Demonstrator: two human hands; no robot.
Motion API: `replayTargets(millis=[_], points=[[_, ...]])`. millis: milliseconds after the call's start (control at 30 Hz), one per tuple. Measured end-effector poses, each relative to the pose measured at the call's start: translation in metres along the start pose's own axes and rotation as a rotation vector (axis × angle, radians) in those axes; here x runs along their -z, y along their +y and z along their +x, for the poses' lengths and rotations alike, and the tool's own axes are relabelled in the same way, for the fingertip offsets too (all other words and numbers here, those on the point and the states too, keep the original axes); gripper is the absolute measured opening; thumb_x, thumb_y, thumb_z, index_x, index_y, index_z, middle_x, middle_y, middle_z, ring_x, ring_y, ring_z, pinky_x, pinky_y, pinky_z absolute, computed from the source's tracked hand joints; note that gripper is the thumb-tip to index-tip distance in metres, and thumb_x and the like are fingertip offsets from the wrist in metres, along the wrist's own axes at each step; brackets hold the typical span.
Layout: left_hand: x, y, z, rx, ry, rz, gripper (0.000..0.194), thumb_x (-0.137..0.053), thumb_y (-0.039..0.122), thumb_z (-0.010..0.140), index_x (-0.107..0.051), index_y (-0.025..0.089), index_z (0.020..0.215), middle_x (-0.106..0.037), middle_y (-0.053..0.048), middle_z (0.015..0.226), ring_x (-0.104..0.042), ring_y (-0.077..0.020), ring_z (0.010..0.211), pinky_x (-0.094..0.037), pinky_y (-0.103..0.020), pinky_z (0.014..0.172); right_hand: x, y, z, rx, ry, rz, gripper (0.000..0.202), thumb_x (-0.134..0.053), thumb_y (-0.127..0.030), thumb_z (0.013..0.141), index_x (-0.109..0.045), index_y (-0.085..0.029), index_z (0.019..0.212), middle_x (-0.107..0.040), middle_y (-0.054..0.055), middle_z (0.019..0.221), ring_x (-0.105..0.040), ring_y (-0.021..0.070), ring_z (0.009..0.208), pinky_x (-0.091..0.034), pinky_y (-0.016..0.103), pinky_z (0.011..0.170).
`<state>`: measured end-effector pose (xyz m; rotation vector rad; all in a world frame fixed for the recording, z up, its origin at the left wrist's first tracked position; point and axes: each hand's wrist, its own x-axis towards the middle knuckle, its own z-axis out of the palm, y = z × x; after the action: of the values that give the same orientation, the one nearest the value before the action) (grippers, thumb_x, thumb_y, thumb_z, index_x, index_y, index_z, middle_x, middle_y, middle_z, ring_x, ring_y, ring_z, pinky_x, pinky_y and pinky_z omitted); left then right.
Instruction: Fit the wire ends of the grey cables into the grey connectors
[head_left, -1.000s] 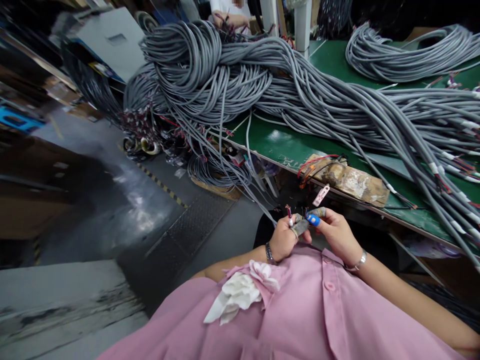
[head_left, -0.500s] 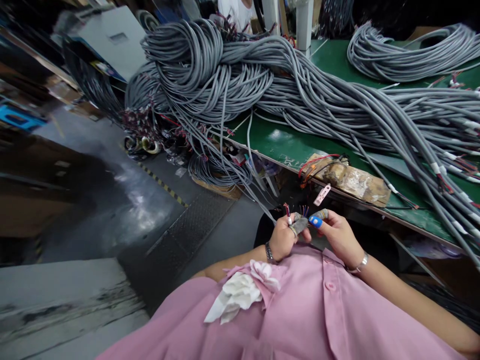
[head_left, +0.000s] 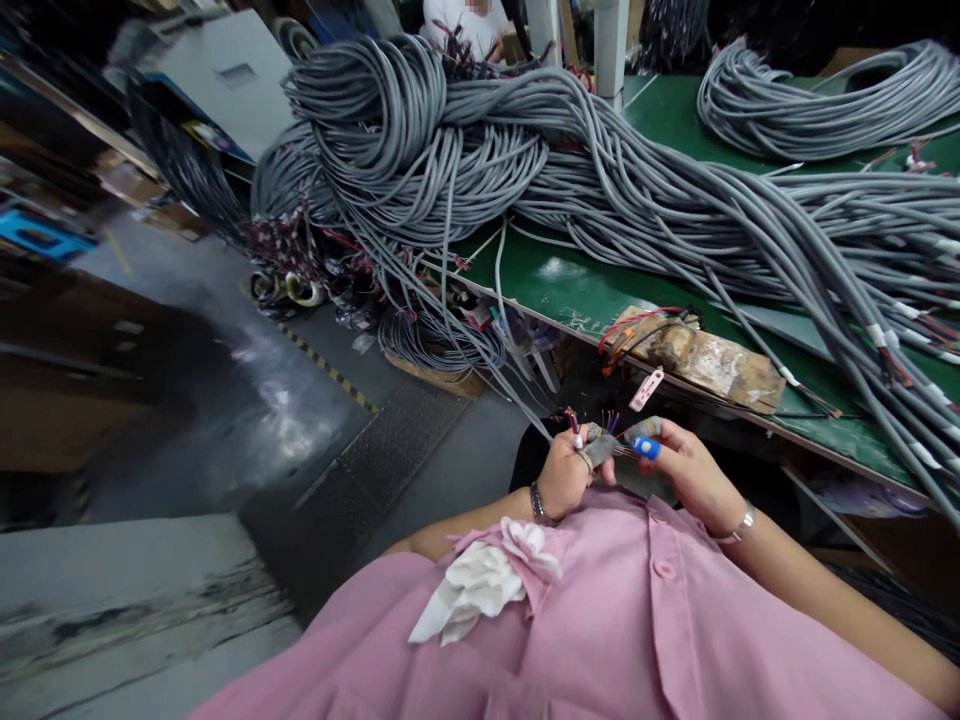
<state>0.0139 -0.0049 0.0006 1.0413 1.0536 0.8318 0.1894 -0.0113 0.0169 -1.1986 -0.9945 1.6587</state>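
My left hand (head_left: 564, 478) is closed on the end of a grey cable (head_left: 534, 420) just in front of my body. Thin coloured wires (head_left: 611, 422) fan out above its wrapped fingers, and a second bundle of reddish wires with a white band (head_left: 576, 430) sticks up beside them. My right hand (head_left: 694, 478) has its thumb, wrapped in blue tape, pressed against a forefinger with a grey covering. Between the two hands run a few thin wires (head_left: 624, 450), their far ends pinched in the right fingertips.
Long bundles of grey cable (head_left: 637, 190) lie across the green table (head_left: 555, 275). A taped wooden block (head_left: 720, 370) with red and black leads rests at its front edge, a pink tag (head_left: 646, 390) hanging there. Behind the table is a person in white (head_left: 469, 25).
My right hand has moved a little to the right, away from the left, and thin wires now show between them. My left hand stays nearly in place.
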Motion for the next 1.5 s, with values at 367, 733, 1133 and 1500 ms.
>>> replayTargets(millis=[367, 733, 1133, 1500], points=[[-0.003, 0.013, -0.004, 0.020, -0.085, 0.059, 0.044, -0.057, 0.047, 0.082, -0.054, 0.014, 0.052, -0.057, -0.002, 0.052, -0.039, -0.0067, 0.045, -0.030, -0.022, 0.050, -0.011, 0.002, 0.009, 0.031, 0.134, 0.129, 0.034, -0.079, -0.027, 0.066, -0.056, -0.020, 0.090, -0.069, 0.000, 0.077, -0.063, 0.0141, 0.067, -0.049, 0.027, 0.063], [-0.004, 0.013, -0.003, 0.037, -0.060, 0.060, 0.046, -0.057, 0.050, 0.081, -0.051, 0.015, 0.051, -0.055, -0.002, 0.048, -0.038, -0.0067, 0.044, -0.029, -0.023, 0.049, -0.008, 0.006, 0.004, 0.010, 0.225, 0.172, 0.034, -0.080, -0.024, 0.063, -0.059, -0.019, 0.089, -0.066, -0.001, 0.070, -0.059, 0.0109, 0.060, -0.046, 0.023, 0.057], [-0.001, 0.014, -0.005, 0.043, -0.133, 0.103, 0.046, -0.056, 0.048, 0.082, -0.052, 0.015, 0.050, -0.056, -0.003, 0.049, -0.041, -0.0083, 0.046, -0.030, -0.024, 0.051, -0.007, -0.015, 0.006, -0.043, 0.067, 0.224, 0.039, -0.081, -0.029, 0.064, -0.060, -0.020, 0.096, -0.072, 0.008, 0.096, -0.067, 0.0199, 0.082, -0.052, 0.030, 0.068], [-0.002, 0.019, -0.006, 0.031, -0.138, 0.126, 0.049, -0.056, 0.050, 0.082, -0.053, 0.015, 0.048, -0.055, -0.003, 0.050, -0.040, -0.0077, 0.045, -0.031, -0.023, 0.050, -0.008, 0.001, 0.007, -0.004, 0.211, 0.167, 0.038, -0.084, -0.030, 0.058, -0.059, -0.020, 0.086, -0.069, 0.000, 0.068, -0.060, 0.0128, 0.056, -0.048, 0.026, 0.057]])
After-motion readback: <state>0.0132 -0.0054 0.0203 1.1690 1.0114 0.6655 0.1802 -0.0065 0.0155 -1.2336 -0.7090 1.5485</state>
